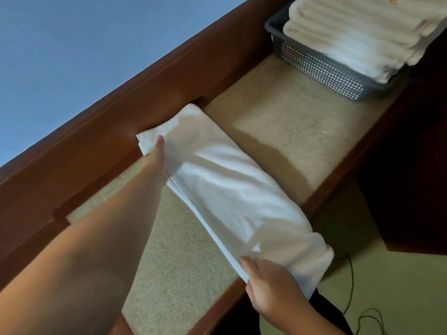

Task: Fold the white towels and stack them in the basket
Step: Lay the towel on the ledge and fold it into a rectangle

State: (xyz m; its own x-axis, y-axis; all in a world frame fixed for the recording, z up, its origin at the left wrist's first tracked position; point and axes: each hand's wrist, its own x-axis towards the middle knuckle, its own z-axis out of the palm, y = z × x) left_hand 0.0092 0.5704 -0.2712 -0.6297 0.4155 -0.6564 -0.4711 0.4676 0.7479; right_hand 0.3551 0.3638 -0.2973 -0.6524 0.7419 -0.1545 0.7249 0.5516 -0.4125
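A white towel [232,189], folded into a long band, lies slantwise across the bench [278,122], running from about ten o'clock near the middle of the view down to five o'clock, where its near end hangs past the wooden front edge [338,175] of the bench. The left hand [160,153] is at the far end of the towel, at about nine o'clock from the towel's middle; the thumb lies on top of the cloth and the fingers go under the layered edge, so it seems to grip that end, though the fingers themselves are hidden. The right hand [268,279] is at the near end, at about five o'clock, with its fingers curled over the layered edge and pinching the corner.

The bench top is a speckled beige surface set in a reddish-brown wooden frame [145,93], and a blue-grey wall [72,56] fills the eleven o'clock part of the view. At one o'clock, well apart from the hands, a grey perforated basket [321,68] stands on the bench with a stack of folded white towels [350,30] rising above its rim. At five o'clock, below the bench, a thin dark cord [352,286] trails over a pale floor [399,286].
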